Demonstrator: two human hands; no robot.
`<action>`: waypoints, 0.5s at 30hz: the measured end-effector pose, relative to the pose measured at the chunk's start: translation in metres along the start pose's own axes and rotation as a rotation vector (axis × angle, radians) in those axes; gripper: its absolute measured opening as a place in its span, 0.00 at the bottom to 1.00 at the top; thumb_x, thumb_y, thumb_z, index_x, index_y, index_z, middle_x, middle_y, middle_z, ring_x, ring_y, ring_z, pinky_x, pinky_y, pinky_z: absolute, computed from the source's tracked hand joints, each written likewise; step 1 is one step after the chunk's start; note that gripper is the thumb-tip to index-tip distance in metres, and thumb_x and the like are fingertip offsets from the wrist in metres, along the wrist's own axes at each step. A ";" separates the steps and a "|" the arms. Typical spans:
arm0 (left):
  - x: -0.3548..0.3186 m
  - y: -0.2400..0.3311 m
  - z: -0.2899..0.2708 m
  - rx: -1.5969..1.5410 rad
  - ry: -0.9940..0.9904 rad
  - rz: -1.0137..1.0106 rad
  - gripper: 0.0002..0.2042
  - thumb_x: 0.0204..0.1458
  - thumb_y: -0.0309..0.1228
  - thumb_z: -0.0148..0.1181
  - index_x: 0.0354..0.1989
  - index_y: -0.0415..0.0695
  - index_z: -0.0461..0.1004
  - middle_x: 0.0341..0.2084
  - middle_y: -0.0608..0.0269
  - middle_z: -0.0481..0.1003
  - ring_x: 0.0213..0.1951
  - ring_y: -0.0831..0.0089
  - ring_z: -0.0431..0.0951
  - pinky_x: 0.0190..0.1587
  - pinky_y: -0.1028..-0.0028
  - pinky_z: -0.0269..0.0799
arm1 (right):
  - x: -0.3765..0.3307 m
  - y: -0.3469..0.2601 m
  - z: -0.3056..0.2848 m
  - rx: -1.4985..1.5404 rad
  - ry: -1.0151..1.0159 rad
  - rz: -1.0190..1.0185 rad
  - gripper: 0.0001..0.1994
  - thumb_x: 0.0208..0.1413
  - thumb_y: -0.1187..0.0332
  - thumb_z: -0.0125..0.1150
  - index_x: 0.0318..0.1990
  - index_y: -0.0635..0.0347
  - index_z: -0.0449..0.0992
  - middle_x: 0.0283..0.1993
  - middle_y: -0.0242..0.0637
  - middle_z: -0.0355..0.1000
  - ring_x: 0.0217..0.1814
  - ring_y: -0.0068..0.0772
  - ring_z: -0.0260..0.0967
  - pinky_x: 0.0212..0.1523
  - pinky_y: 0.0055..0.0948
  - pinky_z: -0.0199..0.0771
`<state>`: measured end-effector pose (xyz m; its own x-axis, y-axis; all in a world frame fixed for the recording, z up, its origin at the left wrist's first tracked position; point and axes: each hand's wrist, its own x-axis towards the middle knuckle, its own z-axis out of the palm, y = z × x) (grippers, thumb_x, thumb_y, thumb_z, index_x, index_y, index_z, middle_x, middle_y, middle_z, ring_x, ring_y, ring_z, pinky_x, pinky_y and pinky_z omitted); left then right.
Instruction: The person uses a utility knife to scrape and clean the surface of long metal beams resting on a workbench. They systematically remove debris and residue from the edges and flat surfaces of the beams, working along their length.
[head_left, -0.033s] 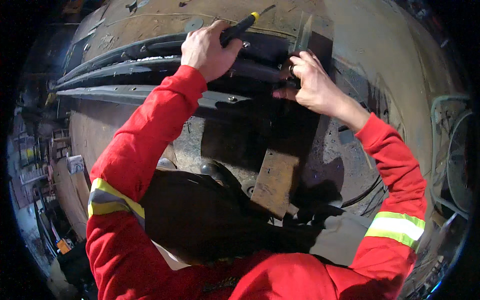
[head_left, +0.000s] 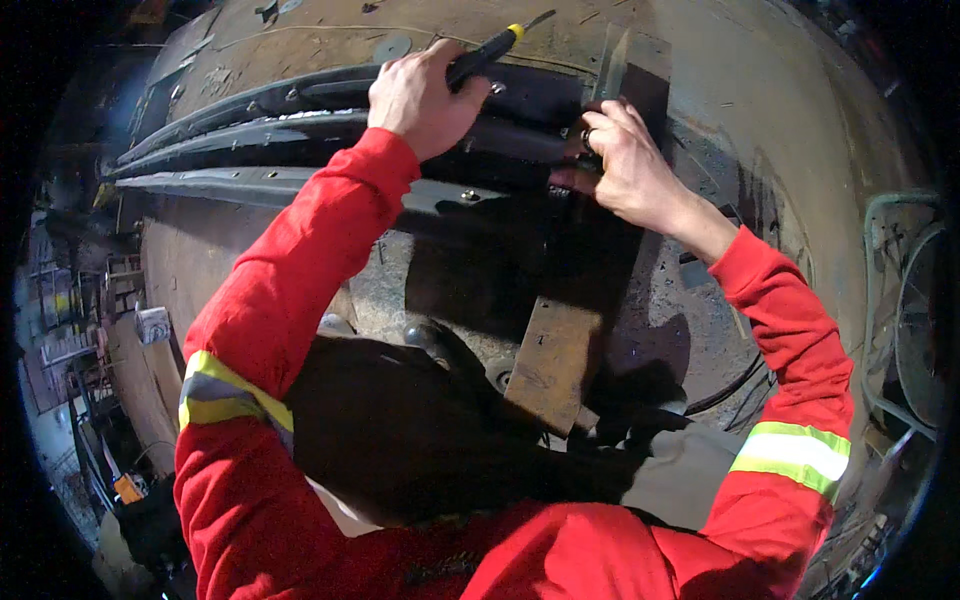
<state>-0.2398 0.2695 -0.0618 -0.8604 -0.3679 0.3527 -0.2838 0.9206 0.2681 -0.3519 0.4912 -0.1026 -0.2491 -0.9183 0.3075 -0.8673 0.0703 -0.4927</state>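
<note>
My left hand (head_left: 425, 100) is closed around a black-handled tool (head_left: 482, 58) with a yellow collar and a thin dark metal tip pointing up and to the right. It rests over long black curved strips (head_left: 300, 130) with small bolts along them. At the strips' right end my right hand (head_left: 630, 165) has its fingers curled and thumb tucked in. What the fingers grip there is in deep shadow and cannot be made out. Just beyond them a narrow pointed metal piece (head_left: 616, 65) lies on a dark bar.
A rusty flat steel bar (head_left: 555, 360) runs toward me below my right hand. A round metal disc (head_left: 392, 48) lies beyond the strips. At the right stands a green-framed piece (head_left: 900, 310); a dark cable (head_left: 730, 390) curves nearby. Clutter fills the left edge.
</note>
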 end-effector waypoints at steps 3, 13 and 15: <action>-0.002 -0.003 0.000 0.031 0.012 0.018 0.17 0.45 0.42 0.61 0.40 0.45 0.77 0.29 0.51 0.78 0.35 0.50 0.79 0.39 0.59 0.74 | 0.005 -0.001 0.004 -0.066 0.047 -0.032 0.14 0.47 0.58 0.67 0.27 0.62 0.77 0.37 0.41 0.69 0.47 0.46 0.62 0.50 0.42 0.60; -0.005 0.007 -0.017 -0.056 -0.019 -0.044 0.21 0.40 0.42 0.65 0.40 0.41 0.75 0.31 0.48 0.78 0.39 0.50 0.78 0.46 0.57 0.71 | 0.000 -0.009 0.011 -0.181 0.133 -0.075 0.15 0.47 0.64 0.66 0.22 0.69 0.73 0.37 0.49 0.70 0.50 0.57 0.62 0.60 0.55 0.53; -0.003 0.005 -0.017 -0.106 -0.014 -0.043 0.21 0.39 0.41 0.65 0.40 0.41 0.74 0.33 0.50 0.77 0.43 0.52 0.76 0.48 0.58 0.68 | -0.002 -0.015 0.007 -0.175 0.107 -0.051 0.12 0.47 0.65 0.66 0.26 0.67 0.77 0.41 0.49 0.72 0.55 0.55 0.62 0.66 0.57 0.47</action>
<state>-0.2314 0.2733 -0.0461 -0.8544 -0.4046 0.3261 -0.2753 0.8847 0.3763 -0.3356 0.4890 -0.1019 -0.2389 -0.8765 0.4180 -0.9394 0.0996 -0.3280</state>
